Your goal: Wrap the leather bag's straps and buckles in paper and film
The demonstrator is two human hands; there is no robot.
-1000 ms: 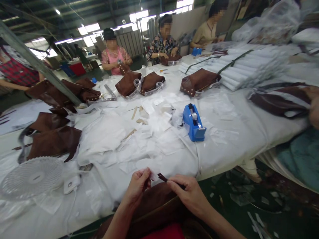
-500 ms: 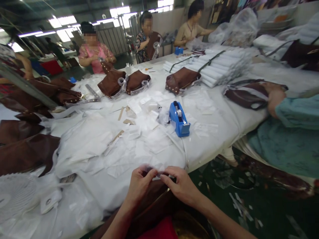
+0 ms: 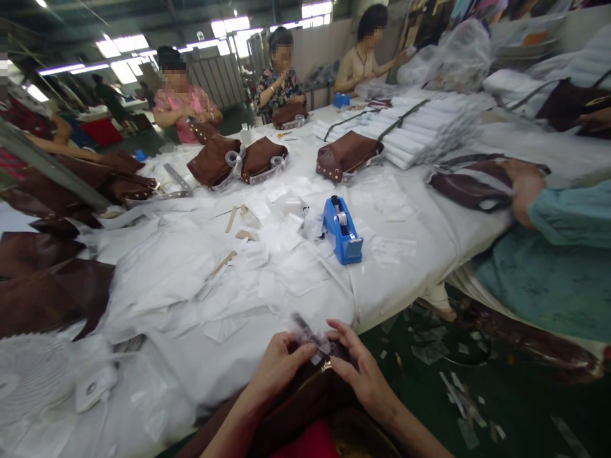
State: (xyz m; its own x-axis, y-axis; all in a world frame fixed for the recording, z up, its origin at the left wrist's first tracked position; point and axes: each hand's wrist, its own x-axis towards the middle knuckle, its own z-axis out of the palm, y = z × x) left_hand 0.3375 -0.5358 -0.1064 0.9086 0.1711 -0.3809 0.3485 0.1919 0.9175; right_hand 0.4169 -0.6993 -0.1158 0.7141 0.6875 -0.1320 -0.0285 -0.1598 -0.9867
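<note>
A brown bag (image 3: 281,407) with a gold zip lies low in front of me, against the table edge. My left hand (image 3: 282,364) is closed, thumb and fingers pinching a dark strap end (image 3: 308,331) covered in clear film, blurred by motion, above the bag's opening. Just to its right, my right hand (image 3: 360,372) has its thumb and fingers apart, close to the strap and the zip end. Whether its fingertips touch the film cannot be made out.
A blue tape dispenser (image 3: 344,232) stands on the white table among paper and film scraps (image 3: 286,267). Brown bags (image 3: 351,152) and white rolls (image 3: 415,127) lie beyond. A white fan (image 3: 28,381) is at left; a co-worker's sleeve (image 3: 568,213) is at right.
My hands were together over the bag; now my right hand has moved slightly right and down with its fingers spread. The dark strap end now sticks up from my left hand.
</note>
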